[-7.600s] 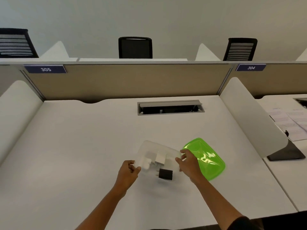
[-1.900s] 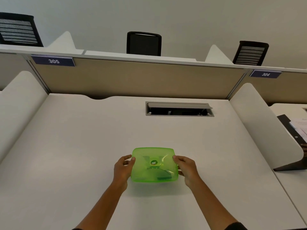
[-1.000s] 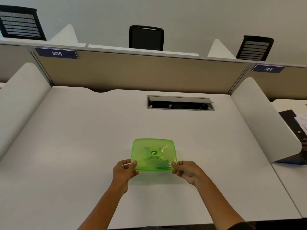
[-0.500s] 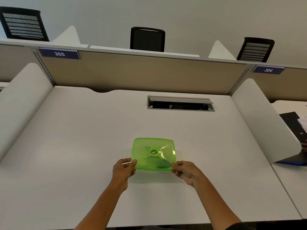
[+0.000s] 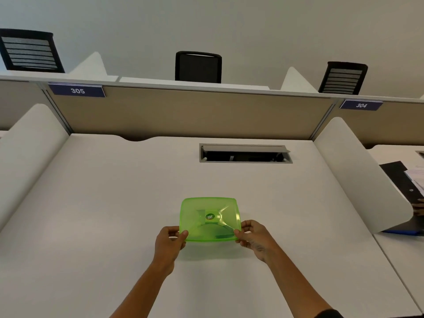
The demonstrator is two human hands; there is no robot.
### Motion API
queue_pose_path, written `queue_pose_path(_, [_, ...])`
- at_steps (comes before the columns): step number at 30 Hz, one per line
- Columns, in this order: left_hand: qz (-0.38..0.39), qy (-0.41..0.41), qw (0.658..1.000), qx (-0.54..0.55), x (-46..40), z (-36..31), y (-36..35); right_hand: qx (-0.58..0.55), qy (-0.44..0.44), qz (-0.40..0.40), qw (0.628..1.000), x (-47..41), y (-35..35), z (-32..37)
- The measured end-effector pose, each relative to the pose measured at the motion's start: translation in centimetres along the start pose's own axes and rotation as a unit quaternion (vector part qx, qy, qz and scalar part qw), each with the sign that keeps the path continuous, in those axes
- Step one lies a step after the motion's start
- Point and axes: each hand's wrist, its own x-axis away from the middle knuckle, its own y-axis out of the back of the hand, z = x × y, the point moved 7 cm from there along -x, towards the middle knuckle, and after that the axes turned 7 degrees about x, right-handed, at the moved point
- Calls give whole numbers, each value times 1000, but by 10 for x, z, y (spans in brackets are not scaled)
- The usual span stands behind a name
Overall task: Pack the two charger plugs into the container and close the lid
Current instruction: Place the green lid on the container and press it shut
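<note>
A translucent lime-green rounded-rectangular plastic lid (image 5: 210, 218) sits on top of the container, which rests on the plain white worktop (image 5: 103, 214) near the front centre; the container body beneath is almost wholly hidden by the lid, and only vague darker shapes show through the green plastic, too blurred to tell as the 2 charger plugs. A small round sticker (image 5: 210, 217) marks the middle of the lid. The left hand (image 5: 168, 242) grips the lid's corner at 7 o'clock, thumb on top and fingers (image 5: 172, 230) curled beneath the rim, clamped on the edge. The right hand (image 5: 254, 237) pinches the corner at 5 o'clock in the same way, thumb on the lid and fingers (image 5: 249, 225) wrapped around the side. Both forearms reach in from 6 o'clock. At 12 o'clock from the lid, well apart, a grey rectangular cable hatch (image 5: 245, 153) is set into the worktop. Behind it stands a beige partition panel (image 5: 183, 113) with a blue label reading 305 (image 5: 77, 90) at 10 o'clock and another reading 304 (image 5: 361, 105) at 2 o'clock. Curved white side dividers (image 5: 358, 171) flank the worktop. 3 black chair backs (image 5: 198, 66) show above the partition.
</note>
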Motion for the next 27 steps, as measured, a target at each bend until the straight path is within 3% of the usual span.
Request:
queue_pose_path(11, [-19, -9, 999, -39, -77, -66, -53, -9, -6, -32, 999, -65, -3, 84])
queue_pose_path(27, [-16, -10, 997, -72, -126, -114, -93, -5, 16, -76, 997, -122, -11, 138])
